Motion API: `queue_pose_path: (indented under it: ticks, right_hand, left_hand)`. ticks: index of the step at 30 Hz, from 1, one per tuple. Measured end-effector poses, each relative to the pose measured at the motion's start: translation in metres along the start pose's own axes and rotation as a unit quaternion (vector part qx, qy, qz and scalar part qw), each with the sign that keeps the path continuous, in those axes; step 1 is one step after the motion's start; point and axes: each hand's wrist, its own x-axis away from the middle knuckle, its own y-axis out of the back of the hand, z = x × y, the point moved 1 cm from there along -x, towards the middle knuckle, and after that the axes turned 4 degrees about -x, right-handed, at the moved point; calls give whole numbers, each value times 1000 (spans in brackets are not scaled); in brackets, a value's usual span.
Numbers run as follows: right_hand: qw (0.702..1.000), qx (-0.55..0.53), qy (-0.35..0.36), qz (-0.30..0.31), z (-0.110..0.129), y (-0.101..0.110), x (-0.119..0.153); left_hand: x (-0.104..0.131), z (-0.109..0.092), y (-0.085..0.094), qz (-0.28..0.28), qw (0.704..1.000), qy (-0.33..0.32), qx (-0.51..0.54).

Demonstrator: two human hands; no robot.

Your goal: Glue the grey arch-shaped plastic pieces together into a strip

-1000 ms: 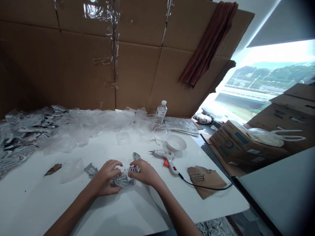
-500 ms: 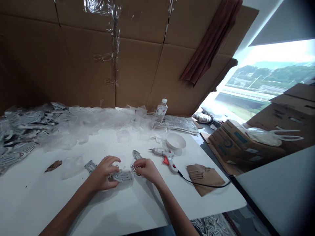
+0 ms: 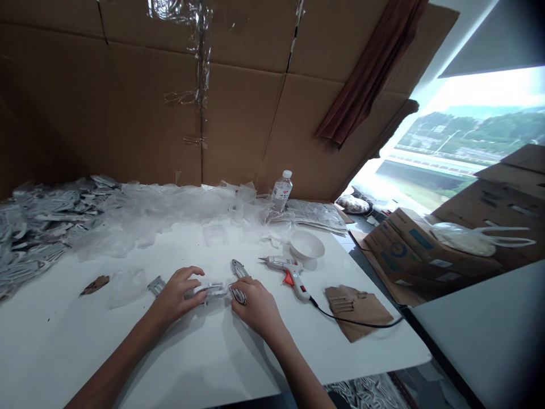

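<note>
My left hand is closed around a flat grey-and-white piece in a clear plastic bag, thumb below and fingers above. It is tilted almost edge-on. My right hand grips a small grey piece with white outlines beside the bag's right end; its fingertips are partly hidden. Just beyond the right fingers lies a longer grey piece on the white table. Another grey piece pokes out behind my left hand.
A glue gun with a black cord lies right of my hands, near a white bowl and torn cardboard. Plastic bags, a bottle and piled grey pieces line the back, before a cardboard wall.
The bagged piece in my left hand has tipped from facing me to nearly edge-on and risen slightly. My right hand has turned, its back now showing more. The view shifted slightly.
</note>
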Motion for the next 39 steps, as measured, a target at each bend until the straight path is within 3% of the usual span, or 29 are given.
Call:
queue_pose_path:
  ticks: [3,11,26,39]
  right_hand:
    - [999,7,18,-31,4,-2,0]
    - [985,-22,162,-48,11,-10,-6]
    - [992,-9,123,-17,6,-5,-8]
    - [988,-17,155,3,5,-6,-8]
  left_hand:
    - [0,0,3,1,997,26,68]
    - [-1,-11,5,30,990,3,138]
    - [0,-4,-7,66,996,-5,57]
    - [-1,-6,-7,68,995,15,74]
